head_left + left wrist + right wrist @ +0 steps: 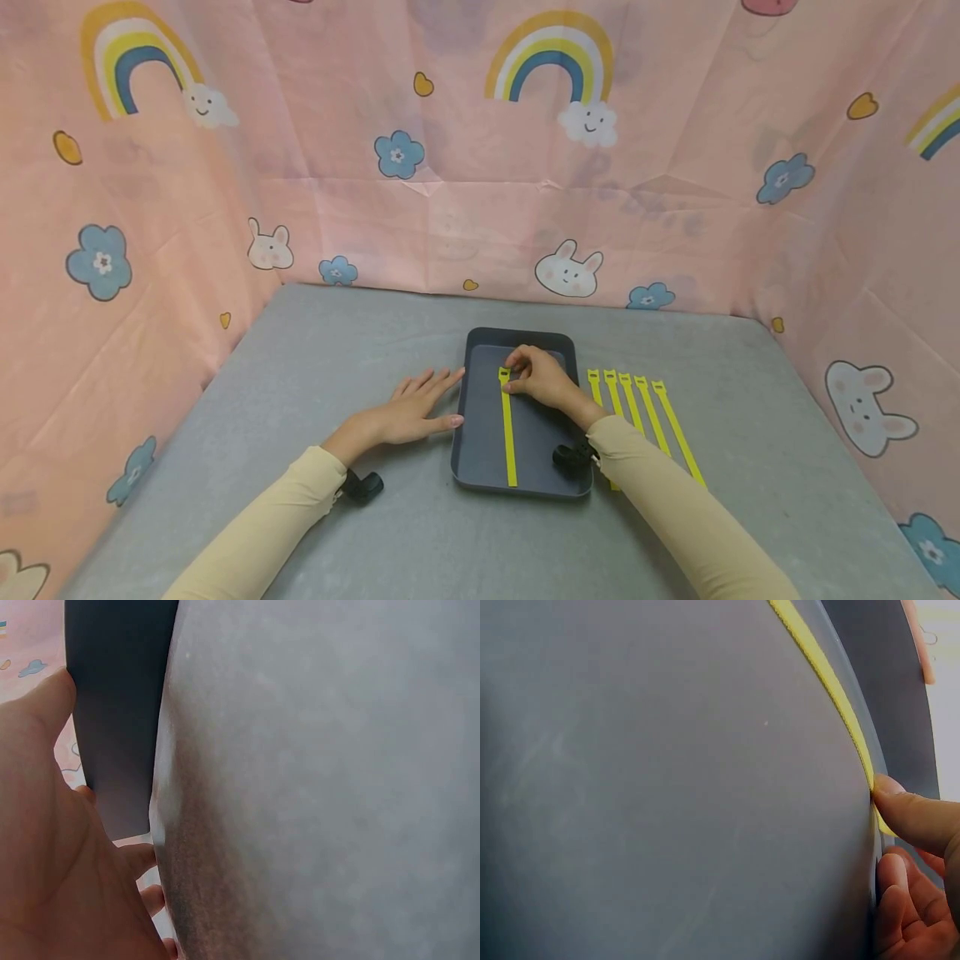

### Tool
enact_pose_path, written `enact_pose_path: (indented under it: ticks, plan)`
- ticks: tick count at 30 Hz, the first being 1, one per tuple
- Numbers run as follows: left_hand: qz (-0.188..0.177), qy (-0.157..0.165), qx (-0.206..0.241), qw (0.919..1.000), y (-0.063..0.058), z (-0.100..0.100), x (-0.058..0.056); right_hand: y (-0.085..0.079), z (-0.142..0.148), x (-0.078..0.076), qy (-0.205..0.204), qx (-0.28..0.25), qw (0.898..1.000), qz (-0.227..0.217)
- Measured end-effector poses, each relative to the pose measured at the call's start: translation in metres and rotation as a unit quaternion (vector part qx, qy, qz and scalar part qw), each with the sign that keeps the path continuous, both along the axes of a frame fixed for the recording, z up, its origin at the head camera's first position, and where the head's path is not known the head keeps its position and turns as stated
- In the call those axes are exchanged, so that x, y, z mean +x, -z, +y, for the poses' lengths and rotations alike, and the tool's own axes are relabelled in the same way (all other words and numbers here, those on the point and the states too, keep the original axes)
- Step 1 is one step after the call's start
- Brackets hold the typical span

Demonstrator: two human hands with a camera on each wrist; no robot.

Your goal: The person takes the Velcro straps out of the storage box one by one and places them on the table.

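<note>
A dark grey rectangular tray [480,442] lies on the table, and inside it a yellow hook-and-loop cable tie [509,437] runs lengthwise, its slotted head toward the far end. My right hand [543,380] reaches over the tray and pinches the tie near its head with thumb and fingers. In the right wrist view, the thumb [900,801] presses against the yellow strip. My left hand [415,412] is spread flat on the table, with thumb and fingertips against the tray's left side. The left wrist view shows its fingers beside the tray's dark wall [116,735].
Several more yellow cable ties [660,417] lie side by side to the tray's right, partly hidden under the right forearm. The grey table [360,333] is bordered by a pink patterned curtain [480,225] at the back and sides.
</note>
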State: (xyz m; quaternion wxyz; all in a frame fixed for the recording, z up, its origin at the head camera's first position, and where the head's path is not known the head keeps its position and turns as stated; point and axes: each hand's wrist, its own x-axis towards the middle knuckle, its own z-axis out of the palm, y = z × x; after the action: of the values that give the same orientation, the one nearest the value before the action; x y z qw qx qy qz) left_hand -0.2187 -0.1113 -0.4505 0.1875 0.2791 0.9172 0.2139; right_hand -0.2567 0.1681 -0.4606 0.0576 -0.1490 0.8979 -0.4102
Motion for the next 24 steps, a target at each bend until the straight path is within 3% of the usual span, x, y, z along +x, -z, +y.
enact_pose_path:
  ticks: [24]
  plan:
    - [-0.004, 0.002, 0.006, 1.0, 0.0005, -0.0013, 0.0, 0.0016, -0.0006, 0.0, -0.022, -0.041, 0.999, 0.021]
